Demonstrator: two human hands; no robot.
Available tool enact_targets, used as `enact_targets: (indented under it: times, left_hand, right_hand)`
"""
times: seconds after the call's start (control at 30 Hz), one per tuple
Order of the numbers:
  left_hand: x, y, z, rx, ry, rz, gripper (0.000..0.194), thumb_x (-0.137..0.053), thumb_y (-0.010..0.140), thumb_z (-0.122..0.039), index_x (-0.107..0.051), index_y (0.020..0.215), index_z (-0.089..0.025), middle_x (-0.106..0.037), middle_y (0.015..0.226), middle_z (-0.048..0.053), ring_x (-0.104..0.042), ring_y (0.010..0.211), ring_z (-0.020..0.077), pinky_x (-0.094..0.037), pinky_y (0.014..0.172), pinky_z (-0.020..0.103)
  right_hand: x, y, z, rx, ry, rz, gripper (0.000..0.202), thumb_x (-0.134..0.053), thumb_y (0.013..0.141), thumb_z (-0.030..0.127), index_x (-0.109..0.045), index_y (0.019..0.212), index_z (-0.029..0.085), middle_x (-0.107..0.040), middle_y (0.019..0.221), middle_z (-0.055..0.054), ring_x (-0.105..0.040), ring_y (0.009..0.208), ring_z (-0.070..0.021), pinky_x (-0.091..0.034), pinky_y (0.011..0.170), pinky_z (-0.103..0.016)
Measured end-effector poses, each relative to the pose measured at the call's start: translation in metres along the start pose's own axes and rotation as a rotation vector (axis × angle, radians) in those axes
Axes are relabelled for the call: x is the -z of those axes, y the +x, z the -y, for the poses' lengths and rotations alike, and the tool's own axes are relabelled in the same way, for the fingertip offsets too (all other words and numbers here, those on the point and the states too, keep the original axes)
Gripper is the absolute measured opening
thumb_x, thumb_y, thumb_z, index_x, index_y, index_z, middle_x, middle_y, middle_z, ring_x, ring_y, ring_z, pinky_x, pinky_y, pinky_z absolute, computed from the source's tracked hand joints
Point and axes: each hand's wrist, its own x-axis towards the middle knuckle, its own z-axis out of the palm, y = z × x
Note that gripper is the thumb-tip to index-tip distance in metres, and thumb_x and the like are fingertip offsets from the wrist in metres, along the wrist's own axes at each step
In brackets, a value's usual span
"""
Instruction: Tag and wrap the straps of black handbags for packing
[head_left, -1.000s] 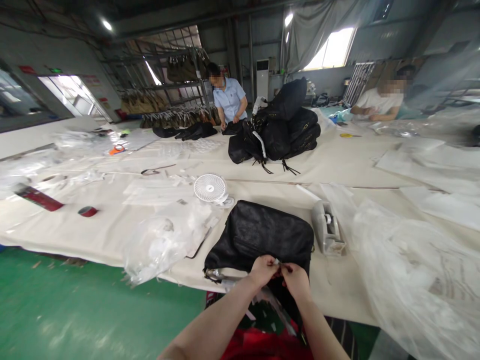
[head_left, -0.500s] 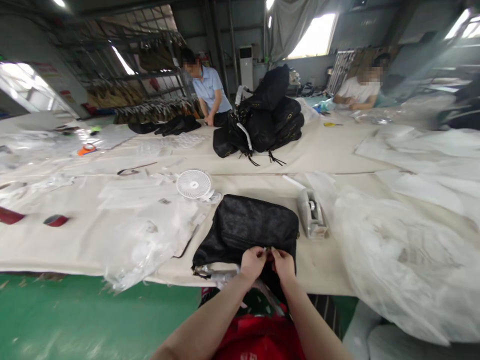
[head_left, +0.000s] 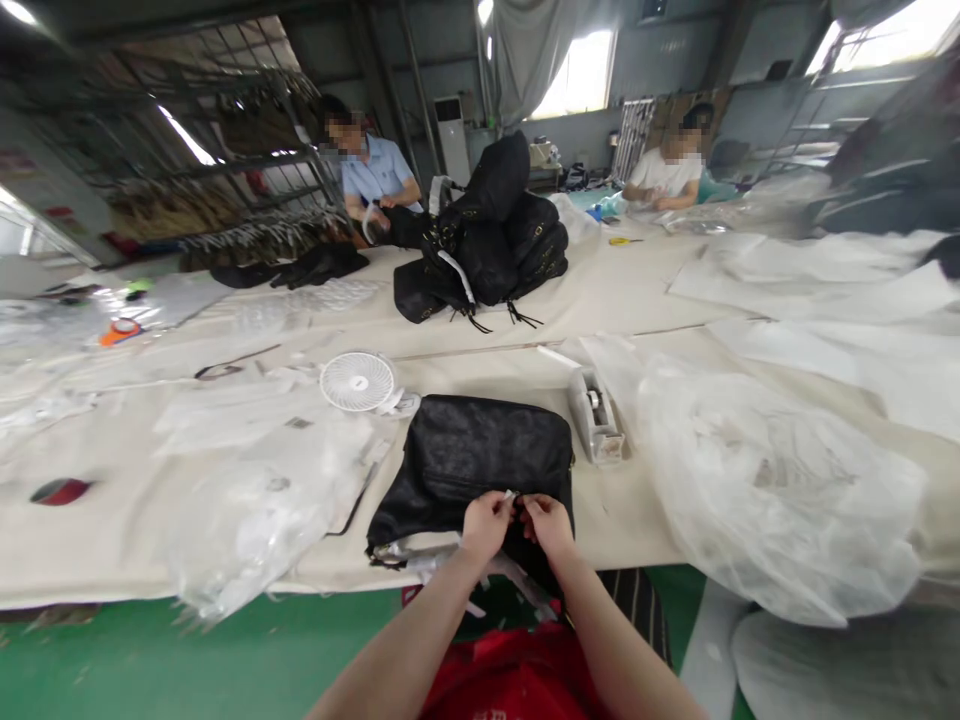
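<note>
A black handbag lies at the near edge of the cream-covered table, its strap end hanging toward me with pale wrapping on it. Over the bag's lower right part, my left hand pinches a small whitish piece between thumb and finger. Close beside it, my right hand is also pinched, fingertips almost meeting the left ones. Whatever the right fingers grip is too small and covered to make out. Just right of the bag stands a tape dispenser.
A white fan stands behind the bag. Clear plastic bags lie left, and a large heap of plastic film lies right. Black bags are piled farther back. Two people work across the table, one in a blue shirt, one in white.
The view has turned a little to the right, so things appear shifted left. My hands stay pinched over the bag. The person in blue has raised their hands, with a pale strip near them.
</note>
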Motion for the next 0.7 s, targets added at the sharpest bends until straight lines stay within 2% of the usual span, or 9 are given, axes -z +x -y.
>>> enact_targets:
  times: [0.1, 0.17, 0.27, 0.37, 0.5, 0.6, 0.7]
  left_hand:
    - [-0.002, -0.002, 0.005, 0.06, -0.107, 0.027, 0.027, -0.046, 0.091, -0.032, -0.067, 0.084, -0.017, -0.069, 0.075, 0.003, -0.064, 0.066, 0.0146, -0.049, 0.062, 0.023]
    - [-0.002, -0.004, 0.006, 0.064, -0.107, 0.006, 0.027, -0.045, 0.09, -0.031, -0.067, 0.083, -0.016, -0.069, 0.073, 0.003, -0.064, 0.065, 0.0151, -0.049, 0.06, 0.023]
    - [0.002, -0.005, 0.005, 0.026, -0.041, -0.015, 0.027, -0.048, 0.088, -0.031, -0.069, 0.078, -0.018, -0.068, 0.07, 0.003, -0.063, 0.065, 0.0161, -0.049, 0.064, 0.025]
    - [0.009, -0.006, 0.002, -0.053, 0.151, -0.041, 0.028, -0.047, 0.087, -0.031, -0.072, 0.078, -0.02, -0.069, 0.073, 0.004, -0.063, 0.071, 0.0184, -0.049, 0.071, 0.028]
    - [0.015, -0.005, -0.005, -0.093, 0.334, -0.071, 0.029, -0.047, 0.086, -0.03, -0.074, 0.09, -0.022, -0.07, 0.091, 0.008, -0.063, 0.084, 0.0211, -0.049, 0.079, 0.031]
    - [0.013, -0.004, -0.01, -0.132, 0.513, -0.048, 0.03, -0.045, 0.086, -0.028, -0.074, 0.089, -0.019, -0.068, 0.09, 0.011, -0.063, 0.082, 0.0219, -0.051, 0.075, 0.033]
    - [0.007, -0.004, -0.008, -0.305, 0.722, -0.014, 0.026, -0.048, 0.085, -0.025, -0.07, 0.087, -0.012, -0.065, 0.085, 0.013, -0.061, 0.082, 0.0244, -0.052, 0.068, 0.035]
  right_hand:
    - [0.001, -0.001, 0.0, 0.006, -0.041, 0.1, 0.036, -0.06, 0.07, 0.052, -0.059, 0.062, 0.017, -0.051, 0.043, 0.003, -0.039, 0.031, -0.0083, -0.025, 0.033, -0.023]
    - [0.001, 0.002, -0.001, -0.007, -0.079, 0.159, 0.042, -0.059, 0.07, 0.057, -0.053, 0.053, 0.019, -0.043, 0.035, 0.005, -0.032, 0.028, -0.0075, -0.02, 0.033, -0.023]
    - [0.0, 0.007, -0.002, -0.061, -0.143, 0.207, 0.046, -0.057, 0.068, 0.062, -0.049, 0.05, 0.021, -0.037, 0.03, 0.006, -0.028, 0.028, -0.0072, -0.018, 0.034, -0.023]
    - [0.0, 0.009, -0.001, -0.093, -0.172, 0.204, 0.043, -0.059, 0.066, 0.06, -0.051, 0.051, 0.021, -0.038, 0.031, 0.006, -0.027, 0.03, -0.0072, -0.018, 0.036, -0.024]
    - [-0.001, 0.006, 0.003, -0.112, -0.158, 0.193, 0.038, -0.062, 0.061, 0.057, -0.054, 0.055, 0.02, -0.04, 0.036, 0.006, -0.028, 0.033, -0.0077, -0.018, 0.037, -0.025]
    - [-0.001, 0.006, 0.003, -0.14, -0.147, 0.132, 0.036, -0.064, 0.058, 0.056, -0.056, 0.061, 0.02, -0.049, 0.045, 0.004, -0.032, 0.036, -0.0088, -0.021, 0.038, -0.026]
    - [0.001, 0.012, -0.004, -0.149, -0.127, 0.059, 0.031, -0.065, 0.06, 0.051, -0.054, 0.063, 0.022, -0.052, 0.05, 0.003, -0.035, 0.04, -0.0105, -0.025, 0.039, -0.028]
